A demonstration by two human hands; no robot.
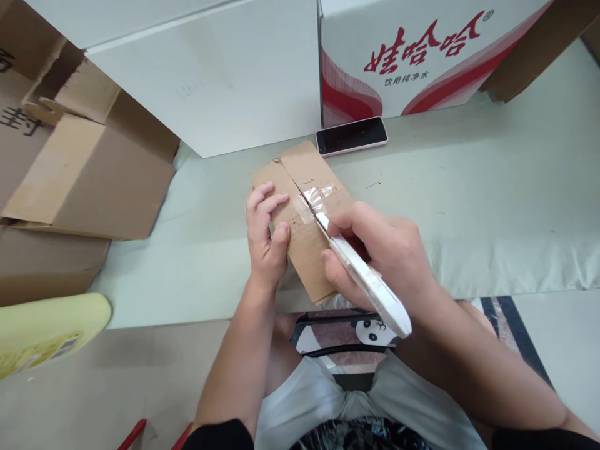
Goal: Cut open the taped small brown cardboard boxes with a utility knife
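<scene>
A small brown cardboard box (307, 256) lies tilted on the pale cloth in front of me, with a seam running along its top face. Clear tape (315, 199) crosses that seam near the middle. My left hand (263, 244) grips the box's left side, fingers and thumb resting over the top face. In my right hand (391, 247) is a white utility knife (372, 287), held between thumb and fingers. Its front end meets the seam just below the tape. How much blade is out I cannot tell.
A phone (351, 136) lies behind the box, against a white carton with red print (422, 56). Another white carton (206, 87) stands at back left. Opened brown cartons (107, 169) fill the left side. A yellow rounded object (56, 325) juts in at lower left.
</scene>
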